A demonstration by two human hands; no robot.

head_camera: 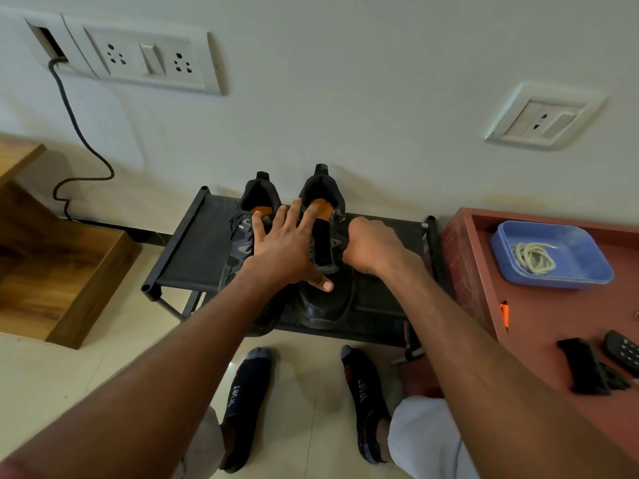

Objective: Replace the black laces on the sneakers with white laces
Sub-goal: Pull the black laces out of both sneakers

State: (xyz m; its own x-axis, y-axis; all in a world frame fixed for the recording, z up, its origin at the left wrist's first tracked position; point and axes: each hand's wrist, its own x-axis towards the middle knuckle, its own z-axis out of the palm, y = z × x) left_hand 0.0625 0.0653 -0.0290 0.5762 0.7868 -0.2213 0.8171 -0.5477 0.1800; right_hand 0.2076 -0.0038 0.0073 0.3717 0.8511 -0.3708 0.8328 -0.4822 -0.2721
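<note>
A white wall [345, 81] with two socket plates stands behind everything. At the right is a red table [553, 323], and at the left a wooden step [69, 271]. Between them, against the wall, stands a low black shoe rack [193, 250].

On the rack, two black sneakers stand side by side with the heels toward the wall. The left sneaker [242, 233] shows its black laces [238, 221] near the top. The right sneaker [325, 299] has its tongue lifted up.

The left hand [283, 250] lies with spread, straight fingers over both sneakers, the thumb on the toe part of the right one. The right hand [373, 247] is curled into a fist at the outer side of the right sneaker; I cannot tell what it pinches.

On the red table sits a blue tray [587, 267], and in it lies a coil of white laces [534, 258].
</note>
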